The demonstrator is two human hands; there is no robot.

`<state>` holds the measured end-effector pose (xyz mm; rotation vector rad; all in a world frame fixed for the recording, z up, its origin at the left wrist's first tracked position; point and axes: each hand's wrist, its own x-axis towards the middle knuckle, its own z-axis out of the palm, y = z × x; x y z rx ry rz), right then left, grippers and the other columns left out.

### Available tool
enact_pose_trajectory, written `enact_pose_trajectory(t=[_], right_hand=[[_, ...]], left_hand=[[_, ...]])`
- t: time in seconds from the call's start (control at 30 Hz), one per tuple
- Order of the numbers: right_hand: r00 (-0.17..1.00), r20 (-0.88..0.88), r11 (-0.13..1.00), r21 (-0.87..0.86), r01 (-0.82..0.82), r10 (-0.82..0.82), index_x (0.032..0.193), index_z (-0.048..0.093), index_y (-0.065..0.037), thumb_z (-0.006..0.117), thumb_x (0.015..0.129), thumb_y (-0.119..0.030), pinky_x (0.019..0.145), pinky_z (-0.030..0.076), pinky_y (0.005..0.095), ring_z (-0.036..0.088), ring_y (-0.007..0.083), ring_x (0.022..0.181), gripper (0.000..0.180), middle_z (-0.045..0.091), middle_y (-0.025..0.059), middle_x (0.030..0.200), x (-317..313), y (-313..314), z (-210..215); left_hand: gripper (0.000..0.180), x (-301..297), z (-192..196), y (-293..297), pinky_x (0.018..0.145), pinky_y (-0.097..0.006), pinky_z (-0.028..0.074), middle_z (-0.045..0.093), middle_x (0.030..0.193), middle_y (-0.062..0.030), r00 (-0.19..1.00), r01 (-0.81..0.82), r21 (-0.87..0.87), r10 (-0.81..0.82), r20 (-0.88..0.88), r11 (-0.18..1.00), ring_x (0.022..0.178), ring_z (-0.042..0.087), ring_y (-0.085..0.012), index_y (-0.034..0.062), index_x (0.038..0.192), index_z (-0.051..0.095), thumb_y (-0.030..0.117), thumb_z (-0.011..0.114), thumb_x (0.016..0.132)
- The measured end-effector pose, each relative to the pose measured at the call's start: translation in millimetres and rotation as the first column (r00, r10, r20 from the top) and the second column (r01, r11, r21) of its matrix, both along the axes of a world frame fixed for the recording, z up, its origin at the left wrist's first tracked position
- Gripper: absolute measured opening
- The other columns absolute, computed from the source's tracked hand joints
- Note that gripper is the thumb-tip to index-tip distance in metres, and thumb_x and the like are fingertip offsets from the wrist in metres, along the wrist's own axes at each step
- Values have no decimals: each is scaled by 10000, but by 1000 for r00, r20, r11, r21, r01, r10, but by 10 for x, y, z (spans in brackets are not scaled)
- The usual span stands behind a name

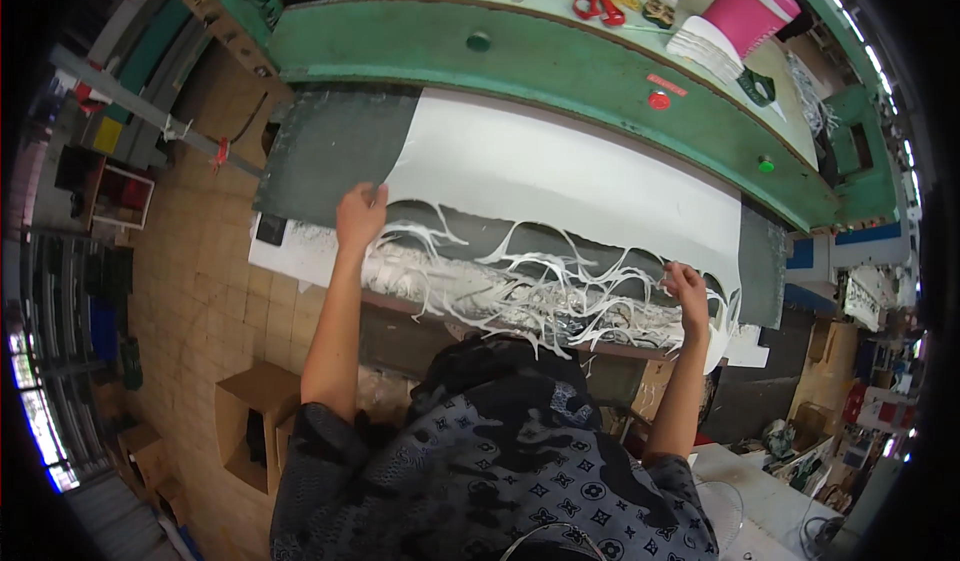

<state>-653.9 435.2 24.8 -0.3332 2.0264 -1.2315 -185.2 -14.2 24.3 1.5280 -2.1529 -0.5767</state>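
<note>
Sheet (570, 161) looks limp, best held wide; left hand (362, 218) and right hand (688, 287) pinch it near the board's (330, 151) front edge.

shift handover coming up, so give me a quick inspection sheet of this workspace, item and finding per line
surface: dark grey board, partly covered
job's things: white sheet lying on the board, near edge cut in scallops; loose white strips tangled along that edge
clutter: red scissors and pink bucket on the ledge behind the green beam
hands: left hand at the sheet's left edge, grip unclear; right hand by the strips at the right, grip unclear
cables: dark cable at lower right
surroundings: tiled floor and open cardboard box at left
</note>
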Motion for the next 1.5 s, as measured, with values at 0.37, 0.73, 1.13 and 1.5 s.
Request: enact_pose_trajectory(t=[0.37, 0.73, 1.13, 1.5], right_hand=[[669, 211, 688, 20, 726, -712, 852, 654, -30, 857, 917, -287, 392, 351, 291, 568, 139, 469, 334, 668, 66, 687, -400, -79, -1265], [697, 122, 708, 117, 697, -706, 749, 624, 11, 855, 915, -197, 444, 473, 269, 674, 173, 547, 352, 698, 116, 689, -74, 58, -1157], [734, -576, 665, 710, 231, 360, 797, 728, 77, 816, 850, -542, 735, 610, 480, 762, 402, 803, 627, 762, 272, 879, -234, -401, -177], [459, -641, 778, 587, -222, 615, 1687, 252, -126, 655, 786, -839, 1243, 84, 716, 81, 475, 1615, 1218, 106, 245, 1756, 263, -1239, -920]], left_hand=[[318, -25, -613, -104, 595, -347, 531, 759, 862, -164, 995, 59, 367, -26, -95, 929, 648, 700, -173, -67, 1141, 722, 163, 775, 928], [343, 186, -694, 119, 528, -308, 503, 748, 864, -122, 984, 18, 459, 66, -166, 888, 610, 642, -132, -95, 1203, 637, 125, 758, 969], [673, -721, 311, 118, 1122, -497, 448, 610, 1409, -263, 824, 431, 38, -410, 390, 902, 1335, 567, -419, 71, 1377, 609, 197, 882, 776], [1037, -1230, -531, 249, 1256, -676, 124, 157, 1731, -286, 650, 672, 134, -667, 364, 729, 1586, 156, -509, 141, 1646, 369, 697, 723, 845]])
